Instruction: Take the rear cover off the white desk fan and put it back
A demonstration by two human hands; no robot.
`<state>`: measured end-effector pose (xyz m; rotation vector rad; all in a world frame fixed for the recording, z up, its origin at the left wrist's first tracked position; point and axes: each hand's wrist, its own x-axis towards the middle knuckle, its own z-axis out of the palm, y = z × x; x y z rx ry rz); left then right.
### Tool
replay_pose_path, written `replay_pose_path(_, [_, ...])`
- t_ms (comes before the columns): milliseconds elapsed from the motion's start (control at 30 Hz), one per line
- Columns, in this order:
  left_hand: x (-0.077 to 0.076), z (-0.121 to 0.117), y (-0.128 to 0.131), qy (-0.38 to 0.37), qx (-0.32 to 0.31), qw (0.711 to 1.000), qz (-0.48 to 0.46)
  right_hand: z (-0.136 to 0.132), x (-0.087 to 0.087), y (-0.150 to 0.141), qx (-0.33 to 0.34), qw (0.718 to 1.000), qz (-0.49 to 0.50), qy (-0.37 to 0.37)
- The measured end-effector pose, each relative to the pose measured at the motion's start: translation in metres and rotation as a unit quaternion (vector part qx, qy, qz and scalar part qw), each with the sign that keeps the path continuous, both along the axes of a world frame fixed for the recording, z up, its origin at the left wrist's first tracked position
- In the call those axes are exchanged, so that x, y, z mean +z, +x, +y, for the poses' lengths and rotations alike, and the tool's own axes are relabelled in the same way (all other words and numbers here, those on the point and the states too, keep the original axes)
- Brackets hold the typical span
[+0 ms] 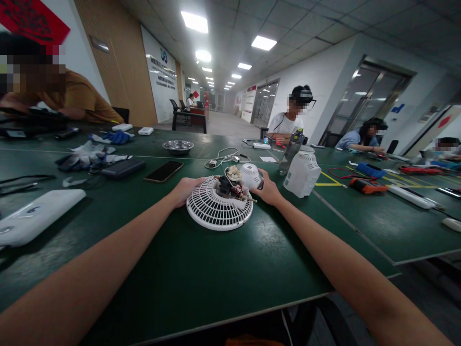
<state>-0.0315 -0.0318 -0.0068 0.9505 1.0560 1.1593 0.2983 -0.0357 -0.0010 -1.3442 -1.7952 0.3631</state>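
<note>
A white round fan grille (219, 218) lies in front of me on the green table, with the fan's dark motor and wires (230, 186) exposed on top. My left hand (186, 190) grips the grille's left rim, its fingers partly hidden behind it. In my right hand (269, 191) is a white domed motor cover (250, 175), held beside the motor at the grille's upper right. Whether the cover touches the motor I cannot tell. A white plastic housing (303, 173) stands just to the right of my right hand.
Behind the fan are a white cable (225, 158), a metal bowl (177, 147) and a phone (163, 171). Gloves (84, 157) and a white power bank (39, 216) lie left. A bottle (291, 153) stands behind the housing; an orange multimeter (367, 186) lies right. Other people sit around the table.
</note>
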Motion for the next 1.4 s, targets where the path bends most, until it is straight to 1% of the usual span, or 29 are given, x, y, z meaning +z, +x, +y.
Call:
replay_pose_path(67, [-0.002,0.001,-0.001,0.021,-0.012,1.000,0.013,0.000,0.004,-0.002,-0.022,0.993,0.104,-0.051])
replay_pose_path(133, [-0.003,0.001,-0.002,0.041,-0.017,0.999,0.028,-0.003,0.010,-0.007,-0.033,0.967,0.224,-0.118])
replay_pose_path(167, [-0.004,0.001,-0.002,0.048,-0.020,0.998,0.036,-0.006,0.013,-0.010,-0.023,0.951,0.270,-0.152])
replay_pose_path(233, [-0.006,0.002,-0.003,0.056,-0.025,0.997,0.048,-0.014,0.018,-0.022,0.030,0.921,0.334,-0.200])
replay_pose_path(300, [-0.007,0.003,-0.003,0.059,-0.026,0.997,0.053,-0.025,0.023,-0.036,0.090,0.898,0.380,-0.200])
replay_pose_path(333, [-0.007,0.003,-0.004,0.059,-0.024,0.996,0.056,-0.031,0.025,-0.043,0.107,0.896,0.394,-0.172])
replay_pose_path(367, [-0.007,0.003,-0.004,0.062,-0.022,0.996,0.060,-0.037,0.027,-0.050,0.118,0.901,0.395,-0.136])
replay_pose_path(433, [-0.008,0.004,-0.004,0.069,-0.020,0.995,0.069,-0.049,0.031,-0.060,0.133,0.923,0.354,-0.072])
replay_pose_path(533, [-0.008,0.003,-0.004,0.079,-0.019,0.994,0.077,-0.064,0.035,-0.067,0.163,0.961,0.221,-0.021])
replay_pose_path(567, [-0.008,0.003,-0.004,0.081,-0.020,0.993,0.081,-0.068,0.036,-0.067,0.165,0.971,0.174,-0.004])
replay_pose_path(633, [-0.007,0.003,-0.004,0.080,-0.025,0.993,0.088,-0.072,0.037,-0.065,0.160,0.981,0.107,0.030])
replay_pose_path(733, [-0.006,0.003,-0.005,0.075,-0.030,0.992,0.102,-0.071,0.037,-0.061,0.150,0.985,0.073,0.054])
replay_pose_path(933, [-0.004,0.001,-0.004,0.092,-0.020,0.985,0.145,-0.066,0.038,-0.054,0.167,0.981,0.004,0.094])
replay_pose_path(1100, [-0.009,0.004,-0.005,0.108,-0.027,0.978,0.174,-0.063,0.038,-0.049,0.153,0.974,-0.071,0.150])
replay_pose_path(1267, [-0.013,0.008,-0.008,0.112,-0.038,0.972,0.203,-0.060,0.039,-0.038,0.149,0.972,-0.123,0.131])
replay_pose_path(1333, [-0.011,0.006,-0.008,0.142,-0.027,0.958,0.246,-0.060,0.039,-0.036,0.157,0.971,-0.129,0.125])
replay_pose_path(1400, [-0.007,0.003,-0.008,0.202,0.009,0.927,0.316,-0.060,0.039,-0.035,0.172,0.971,-0.123,0.111])
